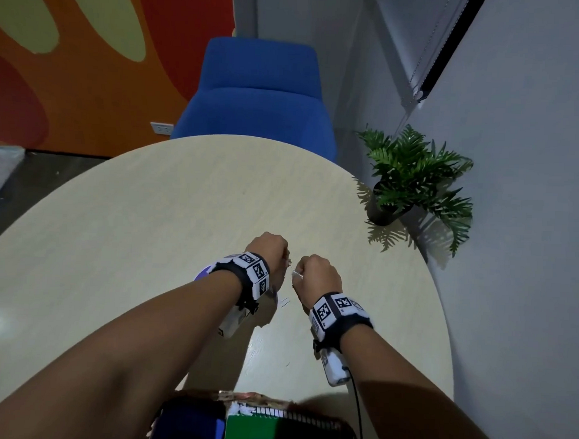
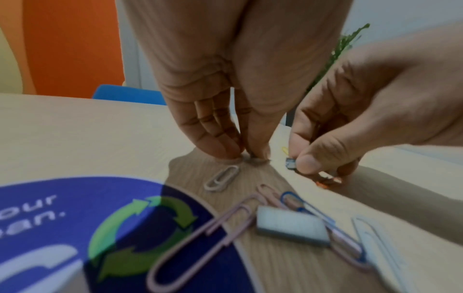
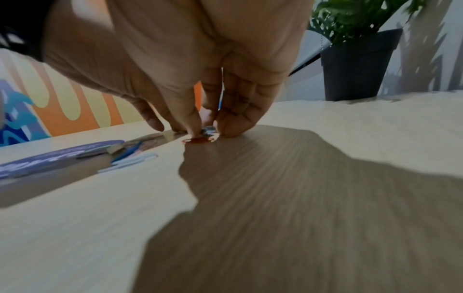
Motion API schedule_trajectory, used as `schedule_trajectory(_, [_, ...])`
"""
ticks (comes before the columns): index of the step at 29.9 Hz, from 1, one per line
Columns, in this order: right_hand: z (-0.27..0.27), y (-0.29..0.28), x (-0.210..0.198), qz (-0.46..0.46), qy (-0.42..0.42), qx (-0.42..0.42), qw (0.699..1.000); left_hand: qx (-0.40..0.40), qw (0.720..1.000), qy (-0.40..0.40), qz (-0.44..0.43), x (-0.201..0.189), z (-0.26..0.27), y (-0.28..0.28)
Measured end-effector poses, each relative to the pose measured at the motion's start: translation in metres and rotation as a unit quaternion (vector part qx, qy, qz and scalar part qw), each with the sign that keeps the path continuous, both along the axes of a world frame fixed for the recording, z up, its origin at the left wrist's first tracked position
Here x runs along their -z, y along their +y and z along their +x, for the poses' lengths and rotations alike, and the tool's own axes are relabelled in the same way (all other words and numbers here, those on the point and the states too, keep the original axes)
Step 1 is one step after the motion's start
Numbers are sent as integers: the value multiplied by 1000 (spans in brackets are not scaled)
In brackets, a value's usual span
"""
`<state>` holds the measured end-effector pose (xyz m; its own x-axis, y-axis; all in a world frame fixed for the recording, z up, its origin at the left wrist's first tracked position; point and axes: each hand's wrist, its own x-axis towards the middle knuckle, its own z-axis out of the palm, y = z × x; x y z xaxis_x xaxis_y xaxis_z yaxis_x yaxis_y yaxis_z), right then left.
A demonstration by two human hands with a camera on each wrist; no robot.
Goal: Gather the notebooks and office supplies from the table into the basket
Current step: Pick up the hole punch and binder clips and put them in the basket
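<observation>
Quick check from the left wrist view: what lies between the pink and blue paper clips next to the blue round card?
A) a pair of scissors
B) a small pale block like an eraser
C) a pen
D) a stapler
B: a small pale block lies on the table among the paper clips, right of the blue card.

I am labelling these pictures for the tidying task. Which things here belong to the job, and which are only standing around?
Job: paper clips, small white block, round blue card, basket holding notebooks.

Not job: potted plant, blue chair, table.
</observation>
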<state>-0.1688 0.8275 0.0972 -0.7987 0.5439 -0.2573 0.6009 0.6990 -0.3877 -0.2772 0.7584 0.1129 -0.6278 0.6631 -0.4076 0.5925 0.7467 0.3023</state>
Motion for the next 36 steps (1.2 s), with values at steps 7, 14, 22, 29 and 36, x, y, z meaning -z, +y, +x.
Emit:
schedule_trajectory(7, [17,1,-34,-154,111,6,982,-97,968,-74,218,-54,11,-63])
schedule_trajectory(14, [57,-34,-114,-279,68,-132,949,-67,967,-152,196,-89,62,-183])
schedule_trajectory(22, [96,-114,-131,-351,32,-120,928,-67,963,-207,161,-76,125,-275])
schedule_trajectory(29, [125,-170,-112,-394,2,-107,913,-83,965,-175,180,-74,144,-304])
schedule_trajectory(36, [137,-184,-112,-293,-53,-192,935,-105,962,-135,212,-84,126,-323])
